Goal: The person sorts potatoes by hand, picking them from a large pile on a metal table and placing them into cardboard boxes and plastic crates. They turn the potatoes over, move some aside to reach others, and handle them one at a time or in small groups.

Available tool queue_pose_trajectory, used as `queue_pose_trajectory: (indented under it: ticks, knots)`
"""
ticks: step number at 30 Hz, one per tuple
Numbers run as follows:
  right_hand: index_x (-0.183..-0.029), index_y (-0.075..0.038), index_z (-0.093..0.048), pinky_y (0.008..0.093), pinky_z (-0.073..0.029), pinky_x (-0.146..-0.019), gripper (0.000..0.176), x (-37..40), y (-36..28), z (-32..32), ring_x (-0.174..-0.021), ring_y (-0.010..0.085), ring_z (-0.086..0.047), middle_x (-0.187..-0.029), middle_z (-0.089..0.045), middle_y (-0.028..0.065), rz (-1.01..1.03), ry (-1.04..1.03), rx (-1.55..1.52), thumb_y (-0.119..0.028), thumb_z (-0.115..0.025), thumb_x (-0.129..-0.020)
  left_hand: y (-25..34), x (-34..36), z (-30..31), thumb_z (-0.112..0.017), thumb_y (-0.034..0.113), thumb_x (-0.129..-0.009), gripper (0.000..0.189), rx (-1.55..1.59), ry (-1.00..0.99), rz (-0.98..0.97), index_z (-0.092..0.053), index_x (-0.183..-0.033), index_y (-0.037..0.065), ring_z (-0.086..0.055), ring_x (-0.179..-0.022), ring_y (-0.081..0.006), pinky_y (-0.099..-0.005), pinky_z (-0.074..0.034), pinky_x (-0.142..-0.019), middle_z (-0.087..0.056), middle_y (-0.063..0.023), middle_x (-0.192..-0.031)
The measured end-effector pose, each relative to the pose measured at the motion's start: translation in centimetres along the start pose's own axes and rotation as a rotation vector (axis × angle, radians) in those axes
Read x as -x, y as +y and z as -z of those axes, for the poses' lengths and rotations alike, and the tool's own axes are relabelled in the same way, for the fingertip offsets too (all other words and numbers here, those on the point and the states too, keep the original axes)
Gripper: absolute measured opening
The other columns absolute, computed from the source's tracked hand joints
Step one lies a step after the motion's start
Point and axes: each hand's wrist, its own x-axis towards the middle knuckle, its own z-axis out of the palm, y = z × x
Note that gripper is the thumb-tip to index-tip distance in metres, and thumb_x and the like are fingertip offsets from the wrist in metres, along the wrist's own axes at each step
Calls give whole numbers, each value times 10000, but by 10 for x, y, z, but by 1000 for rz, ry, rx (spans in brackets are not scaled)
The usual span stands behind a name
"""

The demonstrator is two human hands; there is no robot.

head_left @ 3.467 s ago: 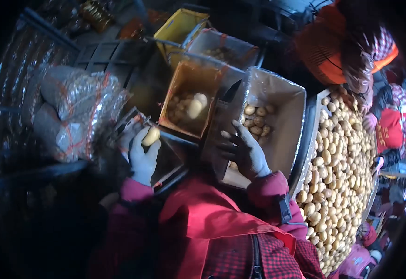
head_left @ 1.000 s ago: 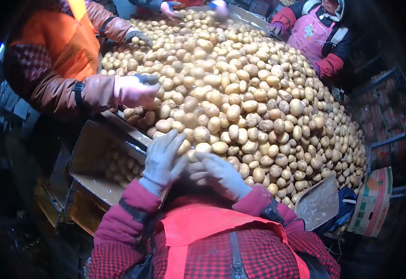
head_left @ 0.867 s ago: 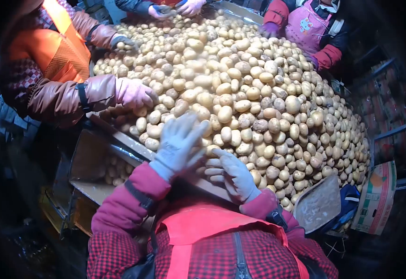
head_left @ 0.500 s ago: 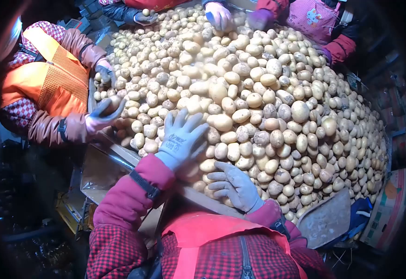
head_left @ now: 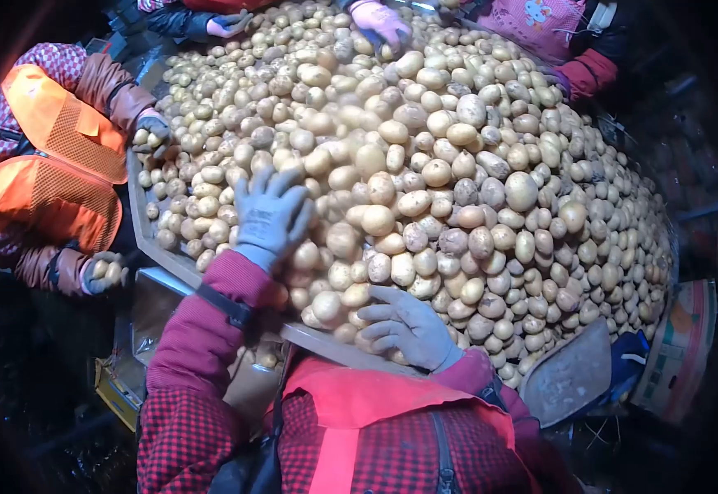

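Observation:
A large heap of potatoes [head_left: 457,189] fills a table with a raised rim [head_left: 157,251]. My left hand [head_left: 270,216], in a grey glove, lies spread on the potatoes at the left of the heap, holding nothing. To its right, near the front rim, my right hand [head_left: 412,329] in a similar glove rests with fingers apart, its fingertips beside potatoes. Some potatoes between and above my hands are blurred by motion.
At the left, a person in an orange vest [head_left: 62,165] holds potatoes in both gloved hands. Other people's gloved hands [head_left: 381,25] reach in at the far side. A grey scoop-like plate [head_left: 569,375] and a printed carton [head_left: 676,350] are at the right; boxes [head_left: 157,313] stand below left.
My left hand has moved left over the heap, while my right hand has barely moved. The orange-vested person's near hand has drawn back from the heap with potatoes.

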Motion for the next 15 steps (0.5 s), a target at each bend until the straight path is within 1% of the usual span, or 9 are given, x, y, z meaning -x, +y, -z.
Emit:
queue_pose_trajectory:
  ticks: [2, 4, 6, 7, 10, 12, 13, 14, 15]
  knots:
    - [-1553, -12, -340, 322, -601, -858, 527, 0, -1, -5, -1001, 218, -694, -1292, -612, 190, -18, 36, 19, 57, -411, -1035, -32, 5, -12, -716, 316, -880, 263, 5, 53, 35, -735, -1119, 209, -512, -1287, -343, -530, -356, -1045, -602, -75, -1374]
    - [-1551, -13, -343, 318, -598, -852, 509, 0, -3, -9, -1004, 210, -690, -1285, -614, 187, -49, 66, 30, 25, -431, -1051, -55, 13, -4, -704, 363, -883, 378, -173, -98, 90, -687, -1247, 263, -480, -1345, -335, -546, -334, -1078, -551, -96, -1443]
    - [-1550, -14, -344, 317, -596, -851, 503, -1, -3, -8, -1007, 210, -688, -1281, -614, 186, -50, 56, 29, 9, -445, -1057, -86, 25, -26, -691, 369, -900, 373, -76, -31, 123, -677, -1262, 278, -447, -1388, -341, -545, -331, -1092, -536, -98, -1461]
    - [-1549, -21, -349, 329, -595, -850, 476, -2, -1, -7, -1001, 215, -688, -1278, -617, 185, -43, 53, 36, -71, -440, -1085, -90, 18, -26, -683, 366, -908, 375, -101, -49, 120, -672, -1271, 274, -440, -1394, -343, -551, -329, -1093, -532, -101, -1467]
    - [-1547, -28, -357, 344, -594, -847, 464, -5, 3, 1, -987, 223, -690, -1276, -621, 188, -96, 23, -160, -170, -410, -1109, -101, 5, -30, -669, 365, -921, 363, -150, -72, 196, -674, -1274, 281, -441, -1392, -338, -557, -314, -1108, -521, -101, -1486]
    - [-1551, -39, -363, 343, -599, -839, 486, -4, 8, 6, -1000, 240, -696, -1304, -624, 189, -59, -26, -136, -143, -448, -1084, -101, -3, -29, -675, 355, -911, 372, -244, -91, 297, -674, -1279, 299, -450, -1380, -328, -569, -314, -1095, -525, -84, -1484]
    - [-1553, -44, -366, 343, -601, -835, 499, -5, 9, 8, -1007, 248, -698, -1318, -625, 189, -37, -53, -124, -130, -467, -1072, -100, -9, -34, -697, 340, -890, 416, -228, -42, 309, -664, -1302, 288, -455, -1369, -321, -593, -307, -1078, -541, -81, -1461]
    - [-1554, -43, -364, 343, -601, -841, 500, -6, 7, 10, -1012, 249, -698, -1325, -622, 189, -41, -55, -118, -124, -464, -1071, -93, -16, -44, -712, 317, -878, 442, -171, 182, 249, -652, -1314, 274, -511, -1303, -316, -558, -359, -1046, -563, -85, -1417]
    - [-1555, -42, -362, 344, -600, -846, 501, -6, 8, 10, -1018, 250, -698, -1332, -618, 190, -48, -57, -117, -119, -462, -1070, -78, -27, -39, -719, 303, -871, 454, -66, 208, 137, -647, -1317, 271, -538, -1262, -315, -537, -397, -1010, -567, -88, -1396]
